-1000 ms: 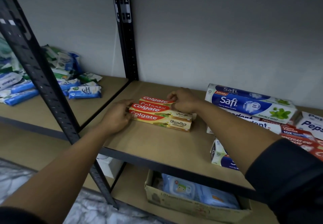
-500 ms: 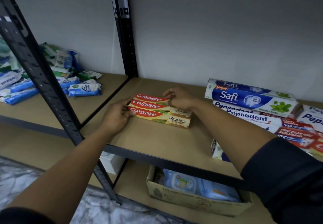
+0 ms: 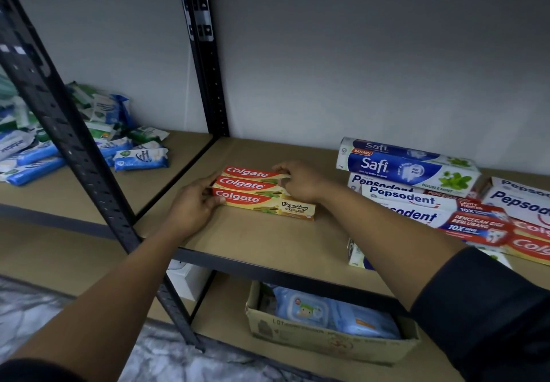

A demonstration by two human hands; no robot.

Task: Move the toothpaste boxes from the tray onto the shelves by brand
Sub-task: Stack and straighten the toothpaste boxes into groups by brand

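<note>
Three red and cream Colgate boxes (image 3: 253, 192) lie side by side on the brown shelf (image 3: 253, 238). My left hand (image 3: 195, 207) presses against their left ends, fingers on the nearest box. My right hand (image 3: 299, 180) rests on top of the two farther boxes, with its fingers pinching the farthest one. To the right lies a pile of toothpaste boxes: a blue and white Safi box (image 3: 407, 165) on top, Pepsodent boxes (image 3: 416, 203) under it, and red Colgate boxes (image 3: 529, 241) at the far right edge. The tray is out of view.
A black upright post (image 3: 208, 63) splits this shelf from the left bay, where blue and green packets (image 3: 131, 155) are heaped. A nearer black post (image 3: 74, 149) crosses the left foreground. On the lower shelf stands a cardboard box (image 3: 327, 337) holding blue wipe packs.
Both hands and the three Colgate boxes have stayed almost where they were. The view has shifted slightly, and my right fingers have closed a little on the far box.
</note>
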